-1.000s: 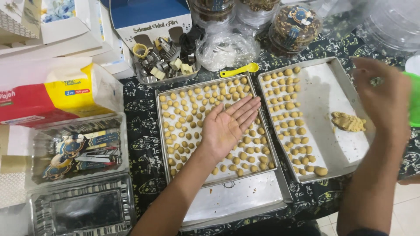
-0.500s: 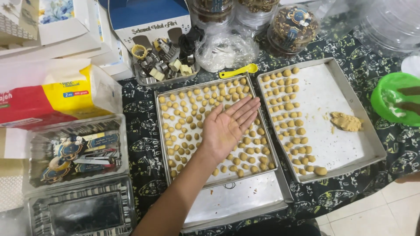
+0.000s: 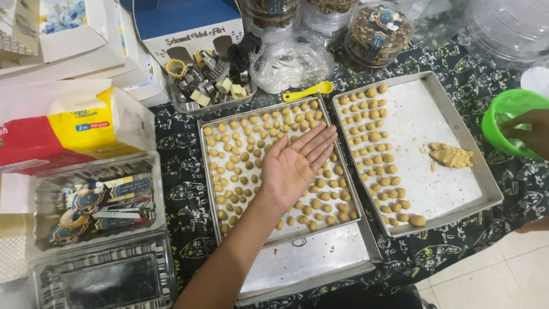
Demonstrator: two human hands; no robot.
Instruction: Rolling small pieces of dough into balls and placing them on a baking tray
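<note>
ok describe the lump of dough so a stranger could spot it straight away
Start at the right-hand baking tray, the one only partly filled with small dough balls. On its bare side lies the lump of dough, the tray's one flat, ragged piece beside rows of neat balls.

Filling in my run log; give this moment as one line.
left hand: open, palm up over tray of dough balls | right hand: in green bowl | dough lump: on right tray

Dark patterned tablecloth point(image 3: 177, 189) on table; pale, perhaps tiled, floor point(image 3: 503, 274)
</note>
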